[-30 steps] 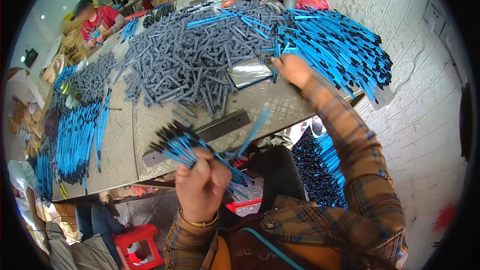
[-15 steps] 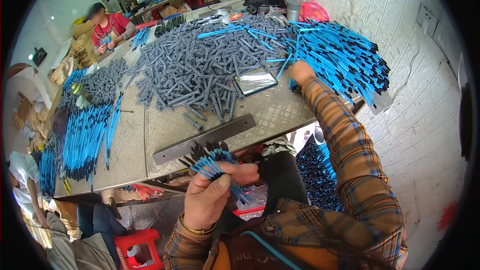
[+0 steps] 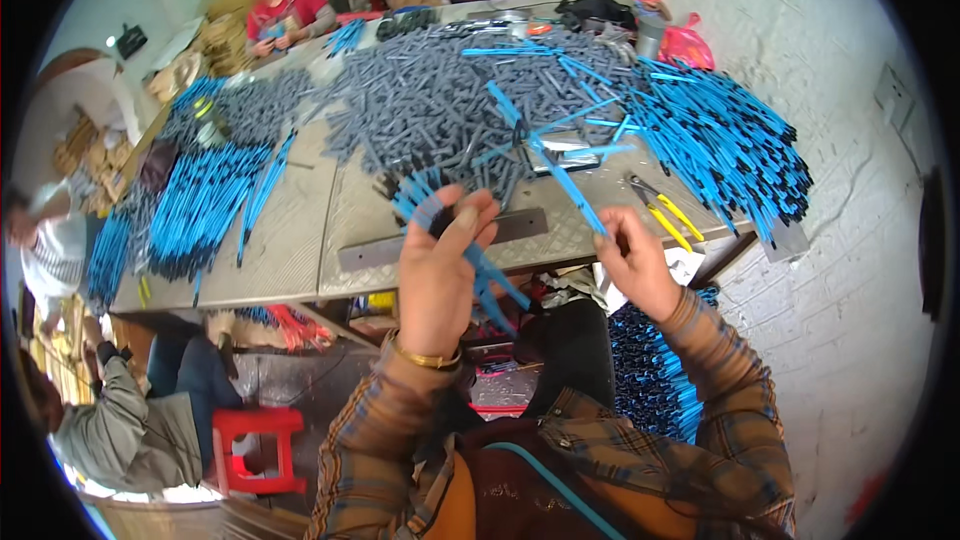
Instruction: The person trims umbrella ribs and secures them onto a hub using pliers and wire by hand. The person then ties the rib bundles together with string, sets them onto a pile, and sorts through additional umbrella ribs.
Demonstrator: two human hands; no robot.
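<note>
My left hand (image 3: pixel 437 275) is closed round a bundle of thin blue strips with black ends (image 3: pixel 500 285), in front of the table. To its right, my right hand (image 3: pixel 640 260) pinches the lower end of a blue strip (image 3: pixel 572 192) between thumb and fingers. That strip slants up and left over the grey heap; other blue strips cross its upper part, blurred, and I cannot tell how many are held. Beyond the right hand lies a large pile of blue strips with black ends (image 3: pixel 715 145). Yellow-handled pliers (image 3: pixel 668 212) rest on the table beside it.
Small grey tubular pieces (image 3: pixel 410 90) are heaped mid-table. A metal bar (image 3: pixel 520 225) lies along the near edge. More blue strips (image 3: pixel 205 200) lie at left. A person in red (image 3: pixel 288 15) works at the far left. A red stool (image 3: pixel 258 450) stands on the floor.
My right hand has drawn back from the right-hand pile toward my left hand, bringing a blue strip. The pliers have come into sight. My left hand still holds its bundle.
</note>
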